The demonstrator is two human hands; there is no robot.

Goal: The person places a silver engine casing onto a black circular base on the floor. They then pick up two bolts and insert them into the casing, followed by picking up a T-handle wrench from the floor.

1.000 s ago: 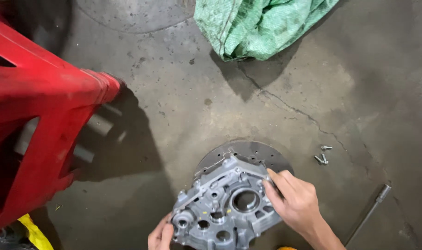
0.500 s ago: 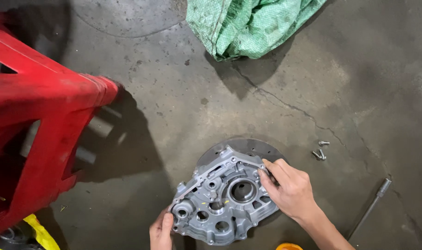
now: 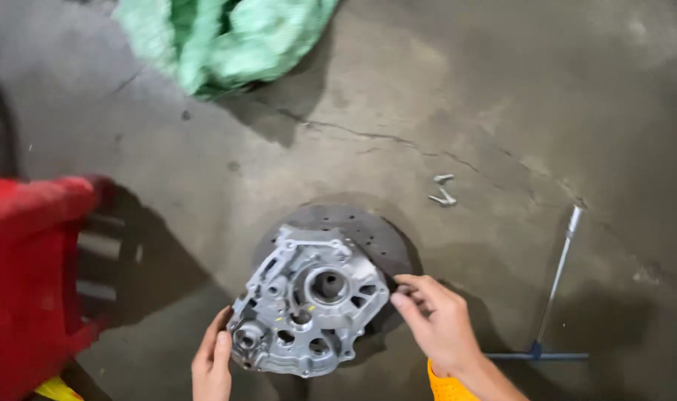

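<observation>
A grey cast-metal engine case half [image 3: 309, 301] with several round bores lies on a dark perforated disc [image 3: 372, 234] on the concrete floor. My left hand [image 3: 214, 362] rests against the casting's lower left edge, fingers pressed to its rim. My right hand [image 3: 436, 321] hovers just right of the casting, fingertips pinched together near its right edge; whether something small sits between them is too blurred to tell.
A red plastic stool [image 3: 34, 282] stands at the left. A crumpled green sack [image 3: 223, 37] lies at the top. Two small bolts [image 3: 444, 191] rest right of the disc. A blue T-handle wrench [image 3: 554, 297] lies at right. A crack [image 3: 383, 141] crosses the floor.
The view has swung right, so the stool slid left. My right hand lifted off the casting's top and now sits beside its right edge. The left hand stays on the lower rim.
</observation>
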